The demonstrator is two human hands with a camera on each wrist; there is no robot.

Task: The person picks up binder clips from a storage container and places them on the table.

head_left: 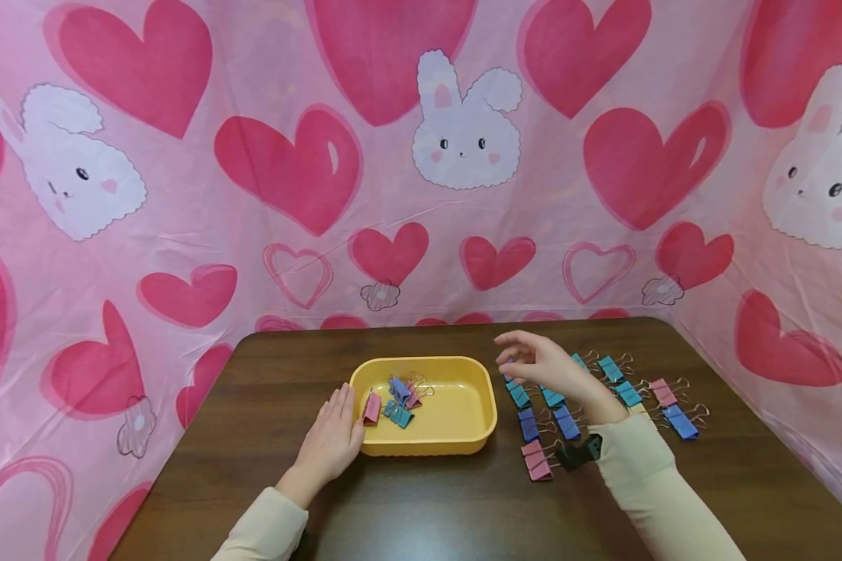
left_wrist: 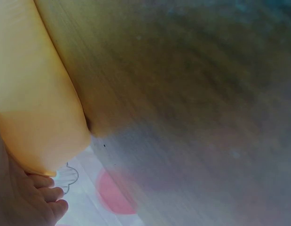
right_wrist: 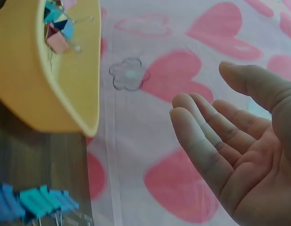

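Note:
My left hand (head_left: 331,436) rests against the left side of a yellow plastic tray (head_left: 428,449), fingers straight along its rim. The left wrist view shows the fingers (left_wrist: 50,194) beside the tray wall (left_wrist: 37,89). Inside the tray, toward its left end, lie several binder clips: a pink clip (head_left: 372,408), a blue clip (head_left: 399,389), a teal clip (head_left: 398,414) and another pink one. Off the tray's right end, my right hand (head_left: 550,370) hovers over the clips on the table. In the right wrist view this hand (right_wrist: 248,155) has loosely bent fingers, thumb apart, and holds nothing.
Right of the tray, binder clips lie in rough columns on the dark wooden table (head_left: 421,506). A pink clip (head_left: 536,461) is nearest the front; a blue clip (head_left: 681,422) lies farthest right. The right forearm covers part of them. A pink heart-print cloth (head_left: 463,218) hangs behind.

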